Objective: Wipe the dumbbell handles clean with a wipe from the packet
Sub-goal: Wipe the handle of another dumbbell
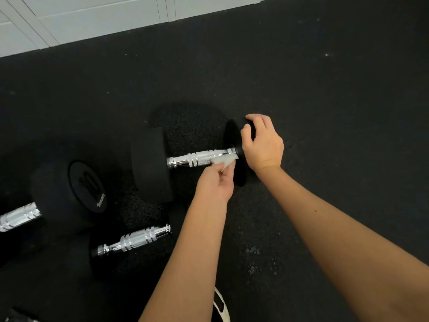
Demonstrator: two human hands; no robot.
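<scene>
A black dumbbell lies on the floor in the middle, its chrome handle running left to right between two black heads. My left hand pinches a white wipe and presses it against the handle's right end. My right hand grips the top of the dumbbell's right head. Two more dumbbells lie to the left: one marked 10 with its handle at the frame edge, and one nearer me with a chrome handle. No packet is in view.
Black rubber flooring covers the whole area. A white panelled wall runs along the top left. The toe of a shoe shows at the bottom edge beside my left forearm.
</scene>
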